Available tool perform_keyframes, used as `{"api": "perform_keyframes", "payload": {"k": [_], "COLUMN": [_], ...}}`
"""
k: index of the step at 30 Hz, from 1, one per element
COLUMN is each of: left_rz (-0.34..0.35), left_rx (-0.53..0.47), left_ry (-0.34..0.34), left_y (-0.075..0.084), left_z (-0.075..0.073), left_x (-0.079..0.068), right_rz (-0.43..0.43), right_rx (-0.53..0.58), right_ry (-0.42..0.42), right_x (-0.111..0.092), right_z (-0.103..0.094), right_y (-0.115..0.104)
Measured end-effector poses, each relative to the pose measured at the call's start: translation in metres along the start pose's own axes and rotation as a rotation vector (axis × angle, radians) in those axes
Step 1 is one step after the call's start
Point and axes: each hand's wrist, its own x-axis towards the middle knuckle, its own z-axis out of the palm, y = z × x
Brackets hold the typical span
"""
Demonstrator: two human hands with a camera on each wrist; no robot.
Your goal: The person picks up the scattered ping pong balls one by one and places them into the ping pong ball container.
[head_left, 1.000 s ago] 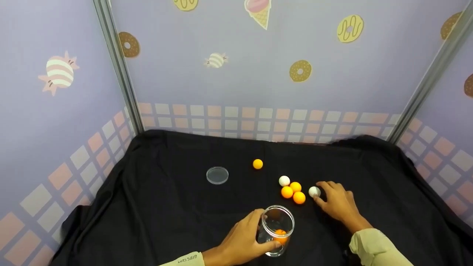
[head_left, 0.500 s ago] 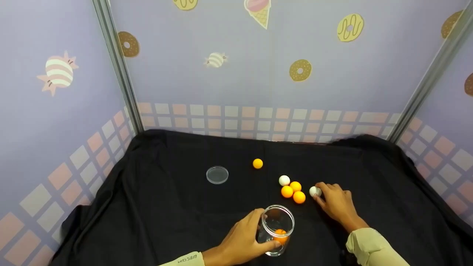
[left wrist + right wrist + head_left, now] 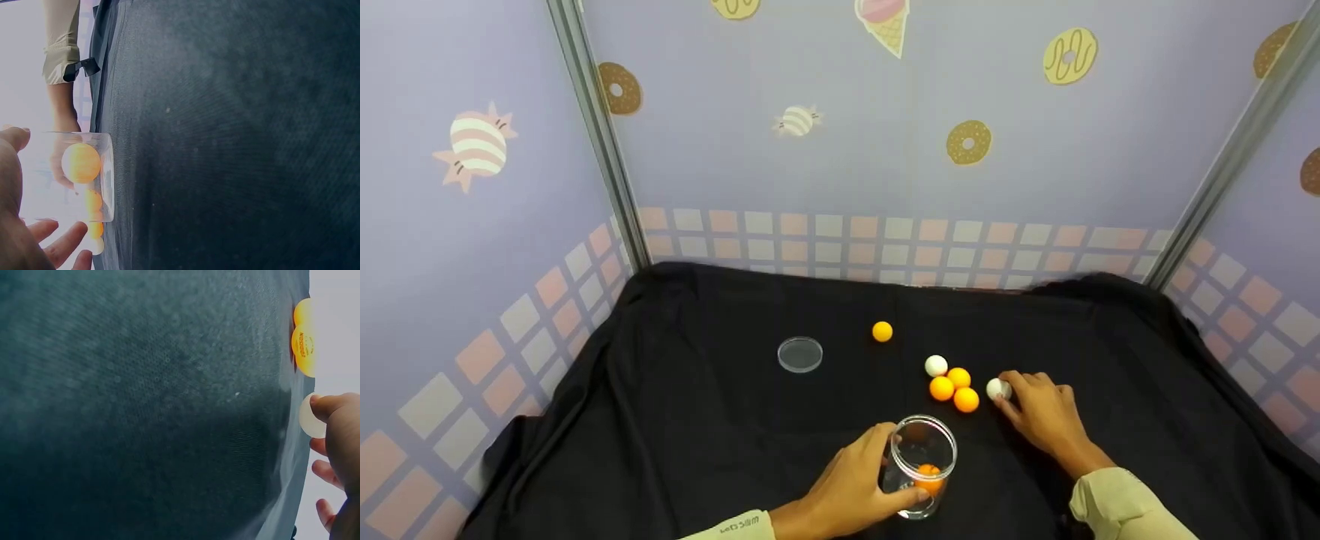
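My left hand (image 3: 851, 484) grips a clear open-topped jar (image 3: 904, 469) from its left side, thumb across the front. Inside the jar, near its bottom, lies an orange ping-pong ball (image 3: 81, 163). To the right, my right hand (image 3: 1044, 412) pinches a white ping-pong ball (image 3: 997, 389) between thumb and fingers, low over the black cloth; the right wrist view shows the thumb on this white ball (image 3: 311, 417). Just left of it sits a cluster of three orange balls (image 3: 941, 388) with another white ball (image 3: 936, 366) at the back.
A single orange ball (image 3: 882, 331) lies farther back on the black cloth (image 3: 720, 420). Left of that is a round clear lid (image 3: 800, 355). Patterned lilac panels (image 3: 825, 172) with metal posts stand at the back and both sides.
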Motion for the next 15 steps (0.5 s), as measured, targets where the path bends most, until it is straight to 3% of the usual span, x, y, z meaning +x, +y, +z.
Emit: {"api": "perform_keyframes", "payload": {"k": [15], "left_rz": [0.018], "left_rx": [0.005], "left_ry": [0.023], "left_y": [0.0], "left_z": [0.002], "left_x": [-0.001], "right_rz": [-0.051], "right_rx": [0.019], "right_ry": [0.031], "right_x": [0.001], "right_z": [-0.011], "right_y": [-0.014]}}
